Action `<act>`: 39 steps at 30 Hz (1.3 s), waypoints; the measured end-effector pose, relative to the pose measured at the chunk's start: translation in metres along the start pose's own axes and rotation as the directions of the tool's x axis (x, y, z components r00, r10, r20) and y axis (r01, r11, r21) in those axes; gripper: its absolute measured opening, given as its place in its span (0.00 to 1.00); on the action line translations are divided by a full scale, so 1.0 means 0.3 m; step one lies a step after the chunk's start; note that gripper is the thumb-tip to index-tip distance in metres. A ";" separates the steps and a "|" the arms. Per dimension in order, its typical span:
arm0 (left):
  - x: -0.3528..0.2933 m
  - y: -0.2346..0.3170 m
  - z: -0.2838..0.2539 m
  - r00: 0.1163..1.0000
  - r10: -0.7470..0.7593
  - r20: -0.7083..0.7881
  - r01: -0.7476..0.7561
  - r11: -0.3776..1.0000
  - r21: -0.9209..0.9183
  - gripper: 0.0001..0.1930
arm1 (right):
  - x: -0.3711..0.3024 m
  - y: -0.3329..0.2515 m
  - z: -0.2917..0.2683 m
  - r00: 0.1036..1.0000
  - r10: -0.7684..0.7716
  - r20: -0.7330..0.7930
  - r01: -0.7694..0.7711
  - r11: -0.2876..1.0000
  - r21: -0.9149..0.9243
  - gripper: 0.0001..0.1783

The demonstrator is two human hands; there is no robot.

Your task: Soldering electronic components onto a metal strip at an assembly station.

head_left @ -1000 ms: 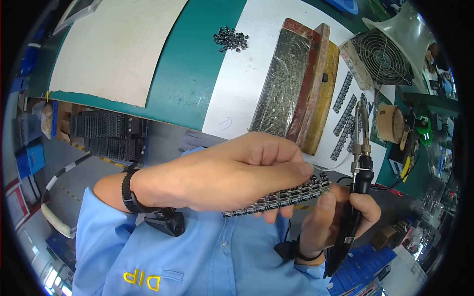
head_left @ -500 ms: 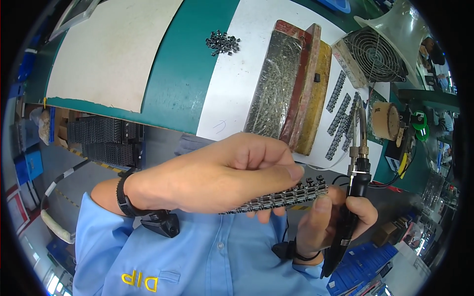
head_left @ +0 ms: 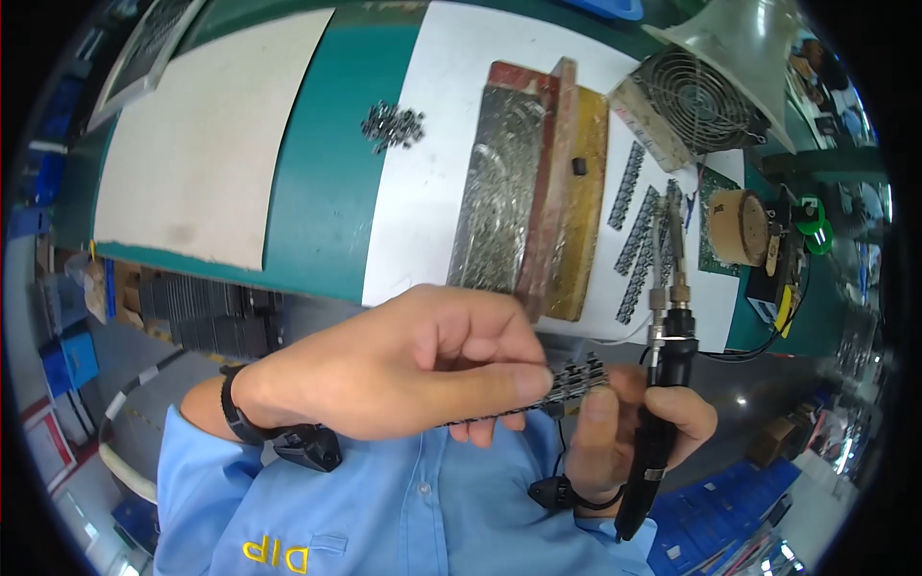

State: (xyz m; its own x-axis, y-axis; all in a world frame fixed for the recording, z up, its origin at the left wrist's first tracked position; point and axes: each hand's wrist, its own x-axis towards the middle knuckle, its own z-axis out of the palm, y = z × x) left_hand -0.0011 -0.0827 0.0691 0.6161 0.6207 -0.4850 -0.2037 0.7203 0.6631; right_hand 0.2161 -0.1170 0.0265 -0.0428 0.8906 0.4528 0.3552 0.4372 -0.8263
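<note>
My left hand (head_left: pixel 413 365) is closed around a strip of small dark metal-and-black components (head_left: pixel 576 381), its thumb pressed along the top. Most of the strip's near part is hidden by that hand. At the strip's other end, the thumb and fingertips of my right hand (head_left: pixel 619 432) touch it. The same right hand grips a soldering iron (head_left: pixel 678 360) with a black handle, held upright with its metal tubes pointing to the far side. Several similar strips (head_left: pixel 636 254) lie on white paper behind the iron's tip.
A red-edged tray (head_left: pixel 499 182) with a dirty yellowish strip beside it stands mid-table. A pile of small black parts (head_left: pixel 392 126) lies left of it. A fan (head_left: pixel 699 99) under a hood, a tan roll (head_left: pixel 738 228) and a green spool (head_left: pixel 812 226) stand at the right.
Both hands, with the strip and the soldering iron, have shifted slightly left in view. The strip is turned a little and less of it shows past my left thumb. The table view has shifted too.
</note>
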 end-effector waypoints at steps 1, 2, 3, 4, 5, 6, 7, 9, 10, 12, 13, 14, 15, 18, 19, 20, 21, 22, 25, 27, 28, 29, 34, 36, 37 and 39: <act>-0.004 0.014 0.007 0.999 0.023 -0.023 -0.021 0.997 0.074 0.10 | 0.011 -0.009 -0.003 0.999 0.020 0.041 -0.021 0.999 0.041 0.21; -0.006 0.038 0.009 0.998 0.049 -0.043 -0.042 0.988 0.149 0.09 | 0.026 -0.021 -0.007 0.996 0.035 0.083 -0.042 0.996 0.081 0.21; -0.005 0.075 0.006 0.998 0.051 -0.035 -0.044 0.980 0.192 0.09 | 0.040 -0.030 -0.013 0.991 0.047 0.127 -0.062 0.991 0.121 0.20; 0.013 0.111 -0.026 0.969 0.204 -0.139 -0.155 0.941 0.302 0.09 | 0.050 -0.015 -0.010 0.995 0.036 0.092 -0.048 0.991 0.127 0.20; 0.040 0.156 -0.055 0.906 0.364 -0.215 -0.252 0.873 0.418 0.09 | 0.061 0.001 -0.015 0.996 0.030 0.086 -0.039 0.994 0.102 0.19; 0.068 0.208 -0.088 0.849 0.465 -0.252 -0.260 0.782 0.567 0.09 | 0.071 0.015 -0.021 0.996 0.019 0.092 -0.027 0.996 0.090 0.19; 0.110 0.267 -0.120 0.782 0.566 -0.260 -0.255 0.672 0.695 0.09 | 0.078 0.021 -0.040 0.995 0.009 0.100 -0.015 0.998 0.067 0.18; 0.240 0.388 -0.200 0.697 0.694 -0.180 -0.247 0.468 0.848 0.08 | 0.090 0.044 -0.073 0.994 0.001 0.114 -0.003 1.000 0.013 0.17; 0.285 0.448 -0.237 0.679 0.715 -0.168 -0.182 0.385 0.905 0.09 | 0.094 0.049 -0.082 0.991 -0.007 0.130 0.007 1.000 0.002 0.16; 0.422 0.565 -0.304 0.652 0.748 -0.124 -0.101 0.248 0.963 0.10 | 0.093 0.058 -0.094 0.992 -0.018 0.123 0.021 1.000 -0.022 0.16; 0.480 0.614 -0.333 0.632 0.766 -0.113 -0.066 0.199 0.978 0.10 | 0.088 0.059 -0.096 0.996 -0.001 0.086 0.003 1.000 -0.021 0.15; 0.546 0.661 -0.373 0.600 0.794 -0.099 -0.033 0.149 0.988 0.10 | 0.083 0.061 -0.098 0.999 0.016 0.049 -0.015 1.000 -0.020 0.15; 0.619 0.705 -0.406 0.569 0.819 -0.074 -0.014 0.099 0.995 0.10 | 0.085 0.058 -0.105 0.999 0.034 0.006 -0.034 0.999 -0.032 0.14; 0.804 0.776 -0.478 0.636 0.762 -0.121 0.016 0.143 0.990 0.11 | 0.086 0.076 -0.113 0.992 0.113 -0.057 -0.116 0.992 -0.045 0.13; 0.858 0.790 -0.485 0.643 0.759 -0.100 -0.001 0.131 0.991 0.11 | 0.089 0.077 -0.122 0.983 0.161 -0.088 -0.167 0.984 -0.059 0.13; 0.902 0.804 -0.496 0.675 0.734 -0.080 0.024 0.086 0.996 0.11 | 0.092 0.080 -0.132 0.981 0.161 -0.106 -0.168 0.983 -0.067 0.13; 0.939 0.818 -0.508 0.704 0.707 -0.062 0.048 0.040 0.998 0.12 | 0.094 0.082 -0.142 0.982 0.152 -0.109 -0.163 0.982 -0.093 0.13; 0.963 0.816 -0.502 0.738 0.673 -0.055 0.076 -0.002 0.997 0.12 | 0.090 0.090 -0.151 0.982 0.155 -0.106 -0.167 0.979 -0.114 0.12; 1.026 0.808 -0.474 0.807 0.577 -0.126 0.134 0.029 0.991 0.13 | 0.087 0.127 -0.171 0.978 0.165 -0.125 -0.182 0.974 -0.137 0.12; 1.065 0.791 -0.480 0.849 0.503 -0.161 0.161 0.044 0.986 0.13 | 0.083 0.154 -0.176 0.975 0.164 -0.152 -0.184 0.974 -0.132 0.13; 1.071 0.811 -0.513 0.842 0.533 -0.085 0.096 0.007 0.995 0.13 | 0.092 0.171 -0.172 0.969 0.188 -0.159 -0.210 0.969 -0.134 0.13; 1.071 0.805 -0.547 0.832 0.554 -0.013 0.030 -0.023 0.999 0.14 | 0.107 0.187 -0.171 0.974 0.144 -0.172 -0.170 0.975 -0.144 0.14; 0.979 0.764 -0.530 0.781 0.625 0.010 -0.037 0.031 0.999 0.17 | 0.184 0.229 -0.157 0.994 0.105 -0.011 -0.104 0.954 -0.282 0.18; 0.894 0.751 -0.431 0.754 0.656 0.002 0.004 -0.007 1.000 0.18 | 0.171 0.275 -0.138 1.000 0.015 0.027 -0.007 0.957 -0.292 0.20; 0.838 0.742 -0.378 0.718 0.696 -0.010 0.052 -0.040 0.998 0.18 | 0.161 0.285 -0.131 0.998 -0.030 0.047 0.043 0.954 -0.296 0.21; 0.691 0.720 -0.276 0.706 0.707 0.052 0.012 -0.085 0.996 0.19 | 0.139 0.287 -0.133 0.999 -0.042 0.016 0.045 0.935 -0.351 0.22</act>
State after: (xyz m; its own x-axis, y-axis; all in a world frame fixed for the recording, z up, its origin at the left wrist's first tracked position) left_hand 0.0195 0.2272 0.0644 0.3303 0.9309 0.1558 0.7831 -0.3624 0.5054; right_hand 0.2823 -0.0473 -0.0124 -0.0725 0.8731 0.4822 0.6578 0.4053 -0.6349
